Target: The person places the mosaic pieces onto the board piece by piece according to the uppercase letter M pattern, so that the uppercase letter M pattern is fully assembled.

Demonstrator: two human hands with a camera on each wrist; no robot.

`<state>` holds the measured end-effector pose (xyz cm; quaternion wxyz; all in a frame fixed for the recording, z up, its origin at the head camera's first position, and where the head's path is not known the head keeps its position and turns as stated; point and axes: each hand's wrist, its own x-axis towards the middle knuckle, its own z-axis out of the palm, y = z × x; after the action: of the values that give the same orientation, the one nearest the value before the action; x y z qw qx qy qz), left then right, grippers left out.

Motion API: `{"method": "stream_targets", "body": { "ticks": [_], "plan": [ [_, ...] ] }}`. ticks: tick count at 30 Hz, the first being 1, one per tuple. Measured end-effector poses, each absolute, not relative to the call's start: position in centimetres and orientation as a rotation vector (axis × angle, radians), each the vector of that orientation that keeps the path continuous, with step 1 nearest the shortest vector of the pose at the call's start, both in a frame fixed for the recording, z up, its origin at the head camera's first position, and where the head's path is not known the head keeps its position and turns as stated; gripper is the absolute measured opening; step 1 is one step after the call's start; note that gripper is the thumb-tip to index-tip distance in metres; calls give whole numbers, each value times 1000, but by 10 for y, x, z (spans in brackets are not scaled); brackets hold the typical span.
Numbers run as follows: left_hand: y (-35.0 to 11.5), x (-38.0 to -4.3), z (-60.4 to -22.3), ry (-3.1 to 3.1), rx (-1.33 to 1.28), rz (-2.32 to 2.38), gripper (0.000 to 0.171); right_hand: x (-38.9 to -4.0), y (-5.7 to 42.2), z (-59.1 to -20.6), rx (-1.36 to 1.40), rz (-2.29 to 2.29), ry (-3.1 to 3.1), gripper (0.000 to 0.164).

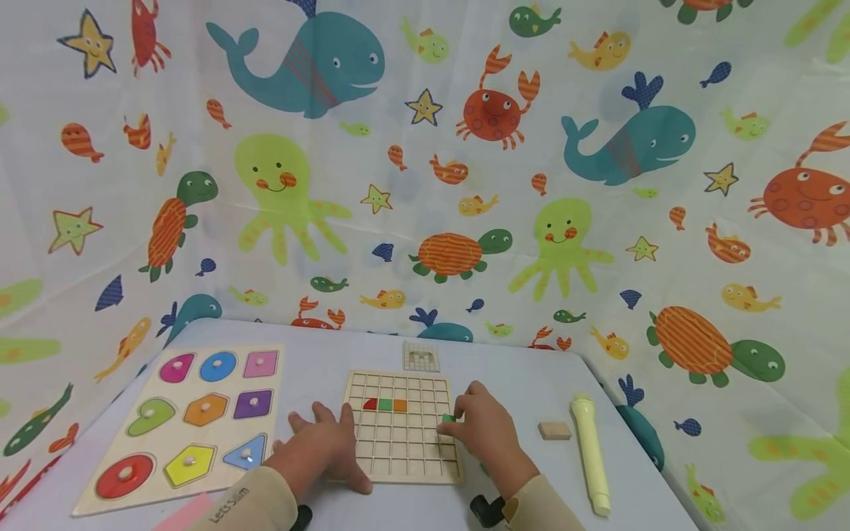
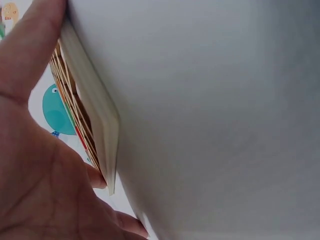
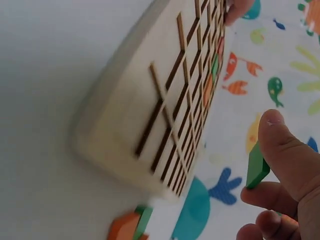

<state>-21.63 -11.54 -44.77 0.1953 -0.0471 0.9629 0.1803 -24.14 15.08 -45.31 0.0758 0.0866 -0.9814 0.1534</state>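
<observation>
A wooden grid board (image 1: 405,470) lies on the table, with a red piece (image 1: 370,404), a green square (image 1: 385,404) and an orange square (image 1: 400,405) side by side in one row. My left hand (image 1: 325,446) spreads its fingers along the board's left edge; the left wrist view has the thumb and palm (image 2: 45,175) right at that edge. Between thumb and index finger, my right hand (image 1: 488,431) pinches a small green block (image 3: 257,167) over the grid's right side. Loose orange and green pieces (image 3: 125,225) lie near the board's corner in the right wrist view.
A knobbed shape puzzle (image 1: 222,431) lies at left. Behind the grid stands a small patterned card (image 1: 421,356). Right of my right hand are a plain wooden block (image 1: 554,431) and a pale yellow stick (image 1: 591,457). A sea-animal curtain (image 1: 398,169) surrounds the table.
</observation>
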Motion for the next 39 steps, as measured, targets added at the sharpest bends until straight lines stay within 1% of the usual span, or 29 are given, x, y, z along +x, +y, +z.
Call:
{"method": "stream_targets", "body": {
  "ticks": [7,12,16,27,36,39],
  "plan": [
    [-117,-216,-448,2695,-141,513,142,-271,116,-453,340,446,-2970,36],
    [-116,-215,-447,2687,-140,517,142,-290,104,-457,403,327,-3006,35],
    [-116,-214,-446,2685,-131,504,141,-300,100,-459,387,313,-3072,33],
    [-115,-216,-444,2689,-123,475,142,-316,93,-465,405,302,-3156,33],
    [-115,-216,-446,2689,-123,480,142,-316,90,-461,410,440,-3233,28],
    [-116,-217,-445,2689,-130,479,143,-316,86,-456,433,409,-3248,25]
  ]
}}
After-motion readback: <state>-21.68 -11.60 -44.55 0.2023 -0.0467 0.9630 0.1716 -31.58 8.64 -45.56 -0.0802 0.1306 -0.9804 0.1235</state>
